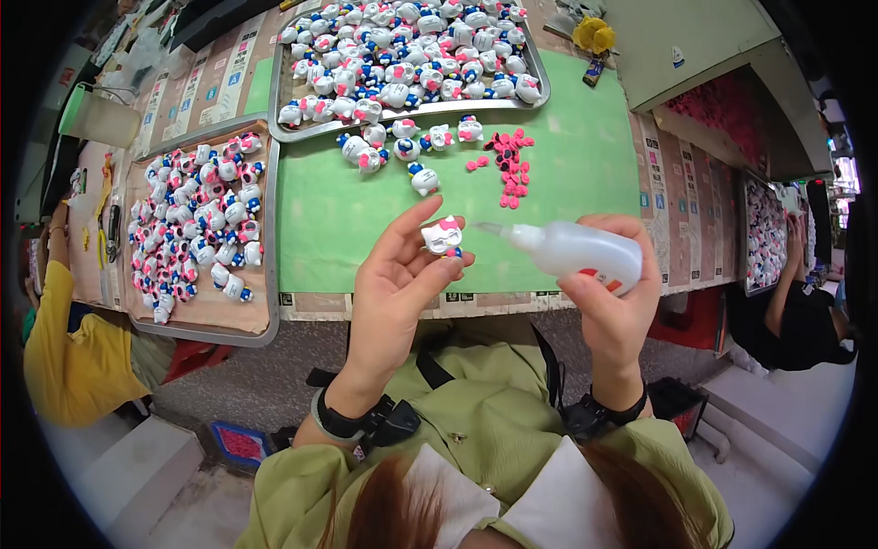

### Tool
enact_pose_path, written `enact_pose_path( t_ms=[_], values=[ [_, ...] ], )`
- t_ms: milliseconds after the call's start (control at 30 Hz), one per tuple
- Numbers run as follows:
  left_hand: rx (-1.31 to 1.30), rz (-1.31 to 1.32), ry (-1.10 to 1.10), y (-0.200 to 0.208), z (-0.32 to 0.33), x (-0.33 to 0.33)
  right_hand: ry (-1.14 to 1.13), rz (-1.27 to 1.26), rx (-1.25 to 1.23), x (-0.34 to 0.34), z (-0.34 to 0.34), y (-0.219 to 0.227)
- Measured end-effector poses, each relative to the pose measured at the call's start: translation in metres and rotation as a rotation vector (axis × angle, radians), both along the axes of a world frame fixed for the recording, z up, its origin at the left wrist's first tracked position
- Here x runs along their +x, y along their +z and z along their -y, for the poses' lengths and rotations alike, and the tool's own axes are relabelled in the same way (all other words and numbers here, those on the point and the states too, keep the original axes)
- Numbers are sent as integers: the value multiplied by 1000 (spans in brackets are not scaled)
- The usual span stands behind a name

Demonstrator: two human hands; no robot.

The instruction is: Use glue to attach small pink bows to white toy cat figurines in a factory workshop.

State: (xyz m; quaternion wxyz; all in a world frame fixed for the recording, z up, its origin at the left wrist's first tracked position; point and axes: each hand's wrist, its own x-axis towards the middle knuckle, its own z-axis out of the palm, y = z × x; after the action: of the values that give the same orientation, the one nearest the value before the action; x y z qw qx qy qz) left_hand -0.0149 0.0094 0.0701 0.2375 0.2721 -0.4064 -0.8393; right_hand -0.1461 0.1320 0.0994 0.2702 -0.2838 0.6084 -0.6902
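Note:
Between the thumb and fingers of my left hand (400, 274) is a small white cat figurine (443, 236) with a pink bow and a bit of blue below. My right hand (615, 297) is wrapped round a translucent glue bottle (585, 254), tipped on its side. Its thin nozzle (494, 229) points left at the figurine, close to its head; whether it touches I cannot tell. Just beyond my hands, a loose figurine (422, 178) lies on the green mat (338, 238), with several more behind it. A pile of small pink pieces (514, 169) lies to their right.
A metal tray (546, 82) heaped with figurines stands at the back, and another tray (273, 238) of them at the left. Pliers (112, 233) lie farther left. A grey cabinet (695, 55) stands back right. Co-workers sit at left, in a yellow sleeve (59, 311), and right.

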Motion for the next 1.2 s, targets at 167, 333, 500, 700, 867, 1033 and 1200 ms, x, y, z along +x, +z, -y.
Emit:
enact_pose_path(
  t_ms=[167,333,500,700,867,1033,1200],
  values=[
    [-100,39,-8,-1,-5,0,-21,-391,-168,6,4,6],
    [-82,24,1,2,-6,0,24,-591,-196,7,5,9],
    [-88,33,-13,3,-7,1,-9,-600,-191,8,4,5],
    [-79,30,-16,4,-8,1,-5,-592,-198,7,4,3],
    [-89,35,-22,1,-8,2,-10,-615,-183,7,5,3],
    [-95,53,-27,2,-8,1,-15,-592,-191,7,5,0],
    [-84,55,-30,3,-8,1,-16,-579,-199,7,7,0]
  ],
)
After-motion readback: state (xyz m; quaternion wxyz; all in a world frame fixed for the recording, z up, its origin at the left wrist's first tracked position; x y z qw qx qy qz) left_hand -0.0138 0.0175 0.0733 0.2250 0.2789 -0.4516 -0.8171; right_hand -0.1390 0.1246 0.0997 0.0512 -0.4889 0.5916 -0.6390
